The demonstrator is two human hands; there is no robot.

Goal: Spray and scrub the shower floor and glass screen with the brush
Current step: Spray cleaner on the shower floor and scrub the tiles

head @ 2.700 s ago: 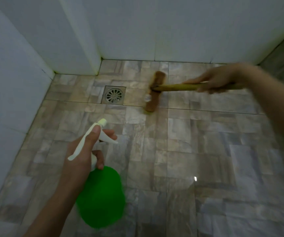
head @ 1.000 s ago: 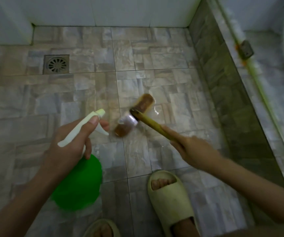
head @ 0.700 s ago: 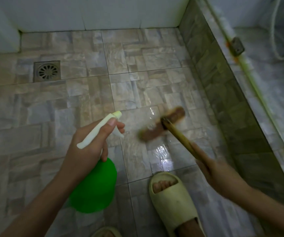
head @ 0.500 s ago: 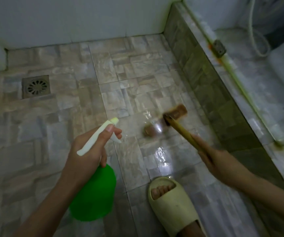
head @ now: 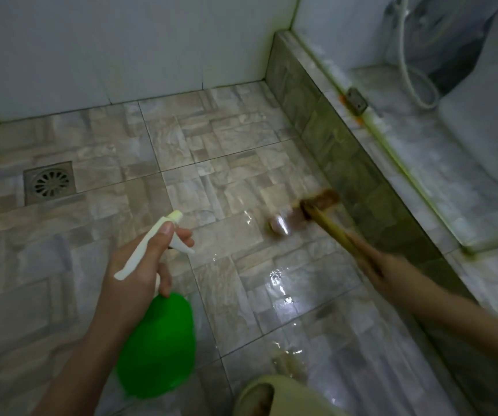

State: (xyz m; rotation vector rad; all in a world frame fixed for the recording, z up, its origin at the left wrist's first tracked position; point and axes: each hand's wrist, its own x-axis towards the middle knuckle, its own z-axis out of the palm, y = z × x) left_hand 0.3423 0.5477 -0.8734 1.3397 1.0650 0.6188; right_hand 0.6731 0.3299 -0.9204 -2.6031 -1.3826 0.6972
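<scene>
The left hand (head: 139, 265) grips the bottle (head: 157, 346) at its neck, the green body hanging below. The right hand (head: 383, 271) holds the brush (head: 316, 216) handle. The brush head lies on the wet floor (head: 211, 145) ahead of that hand, beside the kerb (head: 346, 163).

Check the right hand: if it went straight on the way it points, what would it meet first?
Probably the wet floor at the brush head: the right hand grips the handle, which slants down and away to that spot. The tiled step stands close beside that line; blur hides how close.
</scene>
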